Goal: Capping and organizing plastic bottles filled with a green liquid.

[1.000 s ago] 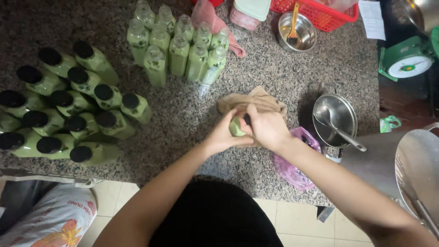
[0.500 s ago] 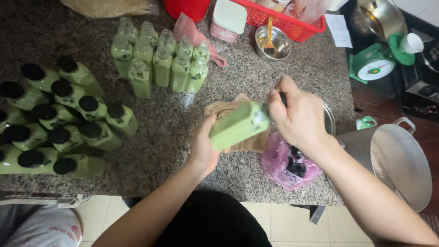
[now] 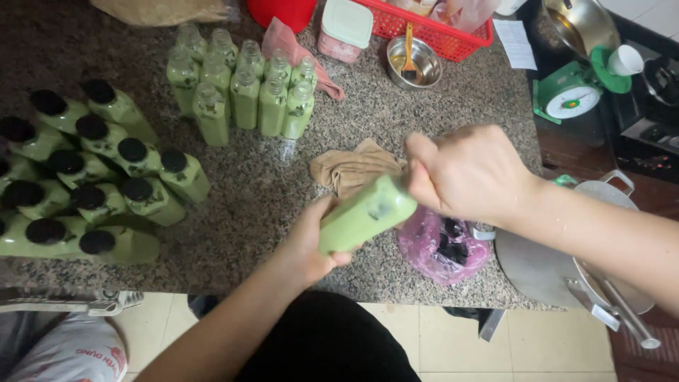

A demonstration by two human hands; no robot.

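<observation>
We have one head-worn view, looking steeply down from close above the counter (image 3: 269, 177) at its near edge.

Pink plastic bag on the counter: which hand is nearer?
Right. The right hand hovers just above the pink plastic bag; the left hand holds the green bottle farther left.

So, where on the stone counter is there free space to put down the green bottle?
The counter is bare between the uncapped bottles, the black-capped bottles and the beige cloth. A second bare patch lies between the steel bowl and the right hand. The left edge is crowded, and the pink bag fills the right front.
</observation>
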